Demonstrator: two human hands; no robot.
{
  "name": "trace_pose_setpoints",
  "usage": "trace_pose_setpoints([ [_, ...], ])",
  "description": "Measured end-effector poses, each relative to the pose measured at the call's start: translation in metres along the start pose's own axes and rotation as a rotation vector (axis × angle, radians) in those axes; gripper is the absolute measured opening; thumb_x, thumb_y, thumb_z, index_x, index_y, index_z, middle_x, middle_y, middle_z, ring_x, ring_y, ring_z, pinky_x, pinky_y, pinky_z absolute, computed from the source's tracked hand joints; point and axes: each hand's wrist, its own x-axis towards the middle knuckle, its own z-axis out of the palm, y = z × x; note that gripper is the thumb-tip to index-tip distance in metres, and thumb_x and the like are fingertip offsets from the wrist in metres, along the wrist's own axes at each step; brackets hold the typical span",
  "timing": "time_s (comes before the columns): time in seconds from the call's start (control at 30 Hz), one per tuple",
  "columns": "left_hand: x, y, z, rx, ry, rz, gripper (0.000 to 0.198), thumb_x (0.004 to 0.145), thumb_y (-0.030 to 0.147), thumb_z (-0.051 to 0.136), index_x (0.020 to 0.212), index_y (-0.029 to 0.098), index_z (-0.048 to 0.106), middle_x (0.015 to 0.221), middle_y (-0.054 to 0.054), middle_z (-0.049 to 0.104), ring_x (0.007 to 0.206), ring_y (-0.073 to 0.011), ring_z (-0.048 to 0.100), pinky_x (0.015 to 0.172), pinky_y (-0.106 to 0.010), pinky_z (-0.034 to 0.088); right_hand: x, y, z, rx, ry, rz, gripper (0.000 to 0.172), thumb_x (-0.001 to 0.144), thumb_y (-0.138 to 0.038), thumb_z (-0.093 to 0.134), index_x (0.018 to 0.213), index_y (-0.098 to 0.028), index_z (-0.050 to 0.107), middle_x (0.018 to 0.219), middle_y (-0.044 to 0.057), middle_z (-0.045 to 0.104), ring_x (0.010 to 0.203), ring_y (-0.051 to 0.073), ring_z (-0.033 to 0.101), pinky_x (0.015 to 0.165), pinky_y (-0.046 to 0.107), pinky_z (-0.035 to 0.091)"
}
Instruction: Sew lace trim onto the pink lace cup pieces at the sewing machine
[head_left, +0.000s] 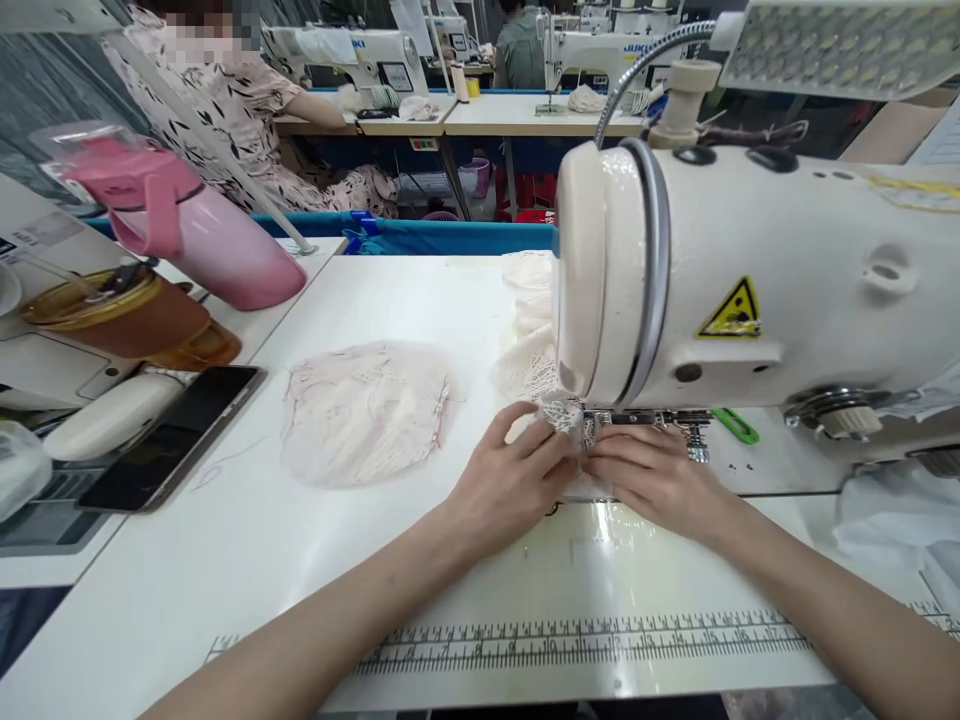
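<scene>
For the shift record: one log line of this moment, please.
left hand: on lace fabric | right hand: below machine head | pale cloth: on table

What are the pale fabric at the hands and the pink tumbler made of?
The pale fabric looks like soft, matt lace, fibre unclear: it shows netted openwork. The pink tumbler could be coated metal or plastic, satin-finished: its smooth body has a soft sheen.

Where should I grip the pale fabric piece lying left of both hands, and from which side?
Probably pinch the fabric piece by its right edge, bringing the left hand in from the right: the piece lies flat, and that edge is nearest the hand.
</scene>
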Motion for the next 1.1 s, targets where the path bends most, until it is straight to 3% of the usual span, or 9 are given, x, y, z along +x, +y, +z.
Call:
trace_pose_setpoints([
  [0.1,-0.003,0.0,0.005,-0.091,-0.04,-0.028,0.031,0.09,0.004,0.04,0.102,0.018,0.065,0.113,-0.004,0.067,0.111,-0.0189,0.058,0.113,-0.048,0.026,0.002,0.0,-0.003,-0.013,-0.017,0.002,0.027,0.091,-0.014,0.046,0.099,-0.027,0.069,0.09,0.001,0.069,0.092,0.016,0.061,0.082,0.03,0.05],
  [0.23,-0.007,0.0,0.012,-0.147,-0.157,-0.065,0.037,0.093,0.009,0.035,0.124,0.014,0.055,0.125,-0.006,0.062,0.122,-0.0215,0.053,0.116,-0.052,0.021,0.003,0.0,-0.005,-0.015,-0.028,-0.007,0.027,0.093,-0.015,0.045,0.098,-0.027,0.068,0.089,0.001,0.069,0.089,0.015,0.061,0.079,0.03,0.05],
  [0.57,-0.004,0.004,0.011,-0.157,-0.184,-0.092,0.036,0.094,0.013,0.037,0.125,0.014,0.055,0.127,-0.008,0.06,0.121,-0.0244,0.055,0.115,-0.06,0.017,0.008,-0.002,-0.007,0.008,0.045,-0.047,0.025,0.093,-0.012,0.043,0.093,-0.021,0.067,0.089,0.002,0.069,0.09,0.015,0.06,0.076,0.03,0.05],
  [0.8,-0.003,0.011,0.012,-0.163,-0.173,-0.14,0.035,0.096,0.022,0.037,0.125,0.013,0.056,0.127,-0.01,0.06,0.12,-0.0252,0.055,0.116,-0.059,0.015,0.006,0.002,-0.008,0.021,0.083,-0.064,0.021,0.093,-0.013,0.044,0.093,-0.017,0.064,0.092,0.002,0.069,0.091,0.014,0.06,0.077,0.029,0.048],
  [0.97,-0.002,0.014,0.013,-0.145,-0.171,-0.161,0.035,0.096,0.024,0.04,0.125,0.015,0.056,0.128,-0.01,0.06,0.12,-0.0246,0.055,0.117,-0.057,0.013,0.005,0.002,-0.01,-0.138,0.149,-0.04,0.02,0.094,-0.017,0.045,0.092,-0.02,0.065,0.091,0.001,0.069,0.079,0.013,0.06,0.068,0.03,0.041],
  [1.1,-0.002,0.016,0.014,-0.113,-0.171,-0.161,0.034,0.096,0.025,0.041,0.125,0.015,0.057,0.129,-0.009,0.059,0.121,-0.0246,0.054,0.117,-0.056,0.012,0.006,0.005,-0.013,-0.135,0.157,-0.022,0.024,0.094,-0.018,0.044,0.089,-0.021,0.066,0.088,0.0,0.07,0.074,0.013,0.058,0.07,0.03,0.041],
])
